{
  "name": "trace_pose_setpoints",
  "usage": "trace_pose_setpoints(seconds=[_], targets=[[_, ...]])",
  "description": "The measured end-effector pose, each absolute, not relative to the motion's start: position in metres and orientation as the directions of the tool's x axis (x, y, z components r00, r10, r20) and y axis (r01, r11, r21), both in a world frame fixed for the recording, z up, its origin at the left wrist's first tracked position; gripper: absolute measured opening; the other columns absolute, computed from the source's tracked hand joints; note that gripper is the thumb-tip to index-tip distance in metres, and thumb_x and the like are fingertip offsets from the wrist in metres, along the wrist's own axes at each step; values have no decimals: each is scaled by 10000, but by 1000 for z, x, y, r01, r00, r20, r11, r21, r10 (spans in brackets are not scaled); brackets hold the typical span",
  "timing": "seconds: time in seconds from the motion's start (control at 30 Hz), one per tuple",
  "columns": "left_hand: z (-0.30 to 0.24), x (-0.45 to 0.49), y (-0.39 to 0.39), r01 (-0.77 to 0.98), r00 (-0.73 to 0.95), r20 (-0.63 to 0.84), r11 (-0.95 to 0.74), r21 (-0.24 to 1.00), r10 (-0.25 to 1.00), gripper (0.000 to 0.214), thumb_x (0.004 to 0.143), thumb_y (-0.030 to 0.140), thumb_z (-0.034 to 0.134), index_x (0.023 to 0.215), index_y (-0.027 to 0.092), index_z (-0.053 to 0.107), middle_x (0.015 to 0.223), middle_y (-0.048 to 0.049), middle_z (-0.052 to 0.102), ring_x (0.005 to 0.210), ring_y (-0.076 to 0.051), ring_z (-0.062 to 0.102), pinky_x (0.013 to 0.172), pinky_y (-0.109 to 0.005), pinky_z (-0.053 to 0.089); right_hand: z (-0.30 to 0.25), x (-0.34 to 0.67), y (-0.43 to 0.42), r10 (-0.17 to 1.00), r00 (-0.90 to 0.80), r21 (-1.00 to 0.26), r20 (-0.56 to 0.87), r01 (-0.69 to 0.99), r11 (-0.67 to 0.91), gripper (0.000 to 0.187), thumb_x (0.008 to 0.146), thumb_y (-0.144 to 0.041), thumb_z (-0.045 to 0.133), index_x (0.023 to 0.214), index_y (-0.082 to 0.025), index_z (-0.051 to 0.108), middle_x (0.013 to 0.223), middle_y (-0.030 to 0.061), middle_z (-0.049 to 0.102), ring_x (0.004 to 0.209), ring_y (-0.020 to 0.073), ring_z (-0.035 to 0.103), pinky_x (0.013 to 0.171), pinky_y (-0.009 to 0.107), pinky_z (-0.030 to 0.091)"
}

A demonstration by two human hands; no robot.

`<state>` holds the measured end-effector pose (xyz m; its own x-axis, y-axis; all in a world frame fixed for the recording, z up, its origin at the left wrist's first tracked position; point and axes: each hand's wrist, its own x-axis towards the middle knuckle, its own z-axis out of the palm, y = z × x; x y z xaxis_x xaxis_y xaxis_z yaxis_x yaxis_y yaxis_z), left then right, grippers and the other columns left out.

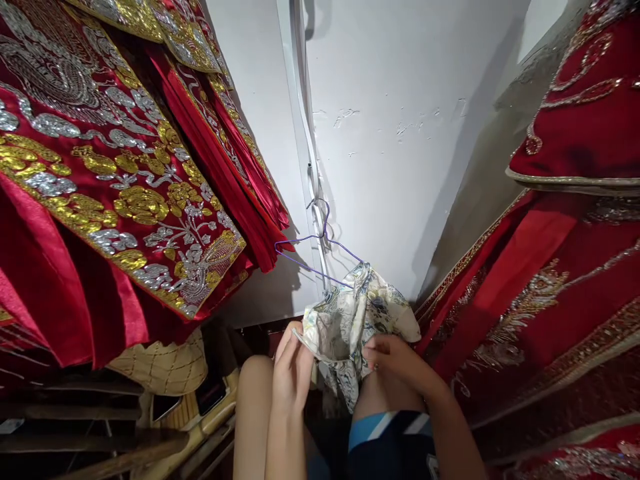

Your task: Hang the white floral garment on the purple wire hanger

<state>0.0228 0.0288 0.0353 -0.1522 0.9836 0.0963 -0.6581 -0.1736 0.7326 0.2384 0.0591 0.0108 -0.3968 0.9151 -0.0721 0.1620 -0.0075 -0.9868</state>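
Observation:
A pale patterned garment (357, 317) hangs from a thin purple wire hanger (320, 253) hooked on a white vertical rail on the wall. My left hand (293, 370) pinches the garment's lower left edge, fingers closed on the cloth. At the garment's lower right, my right hand (395, 357) is curled into the fabric. Both hands sit just above my knees.
Red robes with gold and silver embroidery (115, 180) hang close on the left. More red embroidered cloth (545, 293) crowds the right. A white wall (400, 133) stands ahead. A woven tan item (160, 367) and wooden pieces lie at lower left.

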Motion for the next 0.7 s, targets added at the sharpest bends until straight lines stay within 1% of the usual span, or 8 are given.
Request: trace_pose_setpoints(seconds=[0.07, 0.17, 0.3, 0.4, 0.47, 0.57, 0.63, 0.7], targets=[[38, 28, 25, -600, -107, 110, -152, 786, 988, 296, 818, 409, 703, 757, 175, 534, 788, -23, 536, 741, -147, 523, 681, -247, 439, 15, 233, 63, 966, -259, -999, 8, 29, 16, 252, 796, -416, 690, 898, -189, 731, 705, 38, 692, 642, 187, 578, 608, 302, 475], [40, 34, 22, -523, -32, 118, -117, 844, 992, 310, 819, 433, 697, 754, 171, 545, 771, -20, 500, 724, -137, 473, 677, -235, 407, 6, 228, 72, 994, -88, -981, -58, -179, -73, 608, 788, -518, 698, 1304, -220, 578, 938, 76, 731, 622, 190, 612, 552, 315, 508], [37, 34, 20, -450, 23, 124, -100, 887, 992, 295, 839, 437, 669, 769, 171, 564, 754, -18, 475, 710, -139, 446, 676, -240, 392, -20, 234, 81, 939, 283, -942, -197, -319, -101, 815, 772, -570, 680, 1474, -285, 382, 1189, 93, 678, 672, 204, 668, 552, 321, 548], [33, 30, 19, -408, 27, 143, -120, 905, 989, 261, 858, 419, 649, 796, 175, 582, 791, -29, 506, 753, -155, 478, 704, -247, 398, -19, 241, 79, 862, 494, -976, -111, -220, 0, 696, 769, -532, 677, 1388, -260, 511, 1248, 94, 645, 843, 235, 674, 658, 326, 554], [33, 29, 18, -365, 33, 150, -128, 922, 988, 248, 867, 416, 638, 809, 179, 596, 833, -45, 543, 825, -183, 522, 730, -256, 411, -8, 238, 74, 860, 511, -985, 13, -143, 100, 453, 787, -505, 660, 1136, -217, 681, 1139, 97, 682, 899, 247, 646, 740, 337, 532], [41, 33, 15, -261, 61, 183, -161, 952, 981, 244, 870, 419, 631, 818, 181, 617, 930, -81, 602, 958, -238, 559, 794, -285, 437, 10, 222, 67, 965, 248, -984, 80, -137, 116, 311, 815, -502, 633, 802, -208, 733, 877, 95, 710, 859, 265, 630, 794, 374, 508], [51, 41, 11, -164, 145, 220, -195, 967, 965, 248, 873, 418, 627, 812, 178, 628, 984, -99, 625, 989, -254, 566, 845, -312, 446, 10, 208, 65, 999, 37, -991, 37, -129, 42, 328, 792, -534, 643, 744, -224, 738, 793, 88, 703, 826, 277, 630, 802, 406, 509], [62, 49, 5, -69, 260, 239, -229, 971, 936, 240, 889, 400, 611, 808, 175, 643, 987, -102, 631, 978, -251, 575, 889, -333, 445, 2, 198, 63, 998, -53, -994, 20, -106, 14, 313, 712, -557, 706, 741, -247, 739, 749, 70, 694, 818, 285, 632, 822, 432, 510]])
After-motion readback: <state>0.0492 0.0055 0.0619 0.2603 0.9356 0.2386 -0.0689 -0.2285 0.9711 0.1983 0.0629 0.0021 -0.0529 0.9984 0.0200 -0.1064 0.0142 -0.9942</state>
